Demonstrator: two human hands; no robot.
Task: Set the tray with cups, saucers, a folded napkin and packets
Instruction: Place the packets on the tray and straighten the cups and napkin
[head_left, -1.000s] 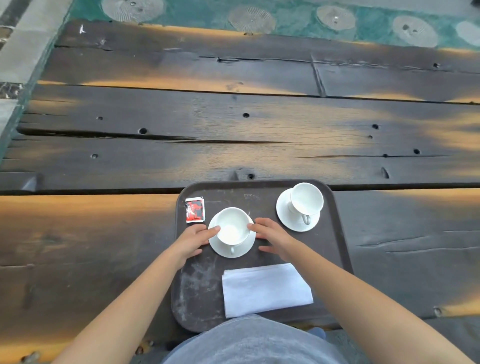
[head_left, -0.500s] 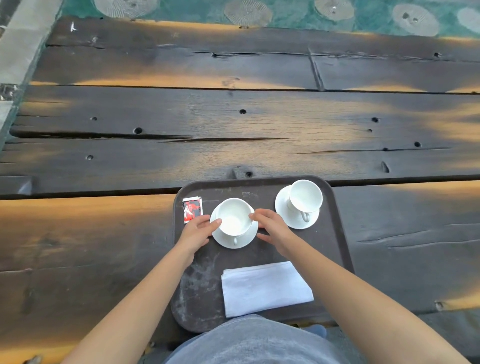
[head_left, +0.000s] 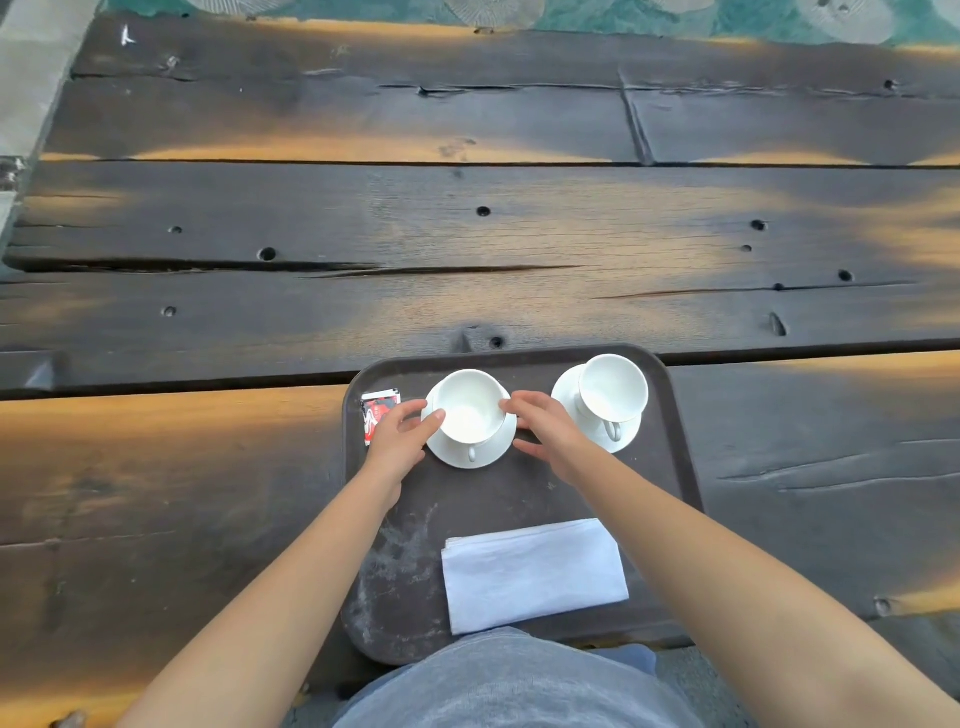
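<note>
- The left hand (head_left: 397, 441) and right hand (head_left: 545, 431) are flanking the near cup (head_left: 470, 408), fingertips touching its rim from either side, fingers loosely spread.
- That cup is sitting on its saucer (head_left: 485, 454).
- A packet (head_left: 376, 408) is lying just beside the left hand, partly hidden.
- A second cup (head_left: 613, 387) is sitting to the right.
- A napkin (head_left: 535, 571) is lying nearer on the tray (head_left: 670, 447).

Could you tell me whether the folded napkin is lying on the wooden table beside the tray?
No, the folded white napkin lies on the dark tray, at its near end, in front of the two cups.
</note>
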